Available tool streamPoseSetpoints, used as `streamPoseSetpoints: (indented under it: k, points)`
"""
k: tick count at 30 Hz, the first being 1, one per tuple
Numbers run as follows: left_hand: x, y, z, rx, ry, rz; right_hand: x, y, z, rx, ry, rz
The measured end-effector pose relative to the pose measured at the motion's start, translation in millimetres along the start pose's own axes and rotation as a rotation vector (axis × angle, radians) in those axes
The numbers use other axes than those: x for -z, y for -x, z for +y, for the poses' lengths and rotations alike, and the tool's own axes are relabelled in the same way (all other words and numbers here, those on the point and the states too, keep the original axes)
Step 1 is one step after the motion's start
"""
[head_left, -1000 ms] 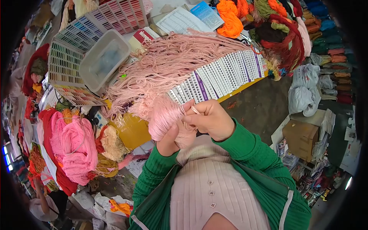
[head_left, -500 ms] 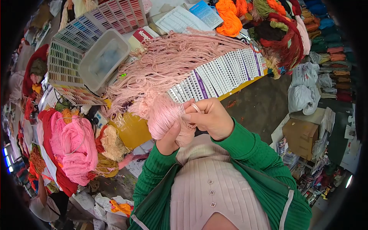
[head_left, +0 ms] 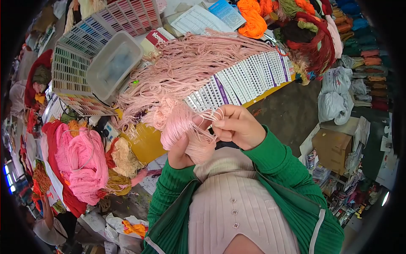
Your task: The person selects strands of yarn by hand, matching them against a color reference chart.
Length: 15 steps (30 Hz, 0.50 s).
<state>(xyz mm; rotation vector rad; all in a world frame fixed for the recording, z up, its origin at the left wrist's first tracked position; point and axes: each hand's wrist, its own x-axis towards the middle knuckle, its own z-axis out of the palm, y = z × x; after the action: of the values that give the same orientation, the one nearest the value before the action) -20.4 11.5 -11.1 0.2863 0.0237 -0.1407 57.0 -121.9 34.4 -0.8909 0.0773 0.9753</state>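
Pink skein (head_left: 175, 129): one, near side, between both hands
Left hand (head_left: 179, 154): one, grasping the skein
Right hand (head_left: 242, 129): one, pinching loose strands, number unclear
Plastic tub (head_left: 114, 65): one, far left
Cardboard box (head_left: 331, 151): one, right

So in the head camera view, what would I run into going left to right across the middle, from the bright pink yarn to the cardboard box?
Bright pink yarn, cream yarn, left hand, right hand, cardboard box.
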Motion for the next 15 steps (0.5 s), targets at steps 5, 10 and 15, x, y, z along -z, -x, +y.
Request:
streamPoseSetpoints:
  k: [5, 10, 15]
  points:
    - [-6.7, -5.0, 3.5, 0.006, -0.107, -0.033, -22.7, 0.6, -6.6, -0.045, 0.243, 0.153]
    - [-4.3, -7.0, -1.9, -0.043, -0.092, -0.034, -12.2, -7.3, 14.1, 0.068, 0.221, 0.152]
    - [24.4, -13.5, 1.2, -0.065, -0.295, 0.000, 2.1, -1.3, 8.4, -0.074, -0.130, 0.031]
